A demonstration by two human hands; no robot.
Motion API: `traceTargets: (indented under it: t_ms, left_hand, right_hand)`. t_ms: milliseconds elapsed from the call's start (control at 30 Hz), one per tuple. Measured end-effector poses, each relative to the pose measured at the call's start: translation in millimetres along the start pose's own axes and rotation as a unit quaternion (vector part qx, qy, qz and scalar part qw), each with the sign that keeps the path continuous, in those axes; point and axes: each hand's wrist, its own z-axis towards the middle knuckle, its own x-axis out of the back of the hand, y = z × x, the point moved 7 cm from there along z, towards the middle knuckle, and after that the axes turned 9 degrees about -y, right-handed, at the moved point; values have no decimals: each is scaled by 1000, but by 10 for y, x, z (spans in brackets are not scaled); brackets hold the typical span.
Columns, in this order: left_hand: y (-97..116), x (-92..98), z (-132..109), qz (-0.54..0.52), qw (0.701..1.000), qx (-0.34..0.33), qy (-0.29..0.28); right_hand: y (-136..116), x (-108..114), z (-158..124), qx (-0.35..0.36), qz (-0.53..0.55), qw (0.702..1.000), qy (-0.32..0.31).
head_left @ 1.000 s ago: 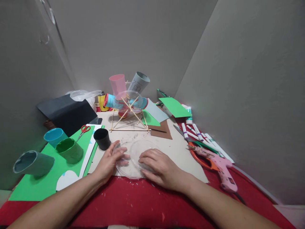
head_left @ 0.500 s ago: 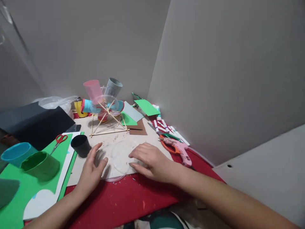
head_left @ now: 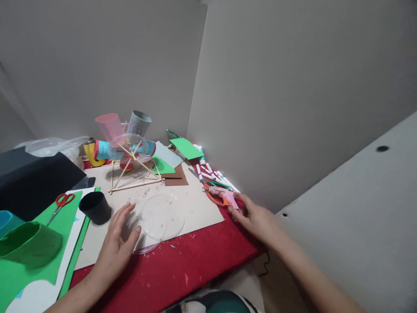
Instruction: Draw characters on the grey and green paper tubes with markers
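My right hand (head_left: pixel 252 216) has its thumb and fingers round the handle of a pink hot glue gun (head_left: pixel 228 196), which lies at the right side of the table over orange-handled scissors (head_left: pixel 213 196). Fingers apart, my left hand (head_left: pixel 122 232) rests beside clear plastic discs (head_left: pixel 163 216) that overlap on a pale board. Whether its fingertips touch the discs I cannot tell. A black paper cup-shaped tube (head_left: pixel 95 208) stands just beyond that hand. Farther back is a wooden-stick frame (head_left: pixel 135 186) carrying a clear disc wheel and coloured cups, among them a pink cup (head_left: pixel 110 128).
Markers (head_left: pixel 211 171) lie along the right wall. Red-handled scissors (head_left: pixel 61 204) rest on green sheets (head_left: pixel 48 221) at left, near a green paper tube (head_left: pixel 35 245). Black sheets (head_left: pixel 42 178) and a plastic bag (head_left: pixel 58 147) are behind. Red cloth (head_left: pixel 182 265) covers the table.
My right hand has left the clear discs and moved right onto the glue gun. My left hand stays by the discs. The view has swung to the right.
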Motion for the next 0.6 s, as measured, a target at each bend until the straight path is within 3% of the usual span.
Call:
traceTargets:
  t_ms: [267,600]
  left_hand:
    - [-81,-13,33,15,1000,-2,-14]
    - [-170,-45,38,1,1000,5,-22]
  right_hand:
    - [-61,-91,199,-19,55,997,-45]
    - [-48,31,608,-108,40,993,-25]
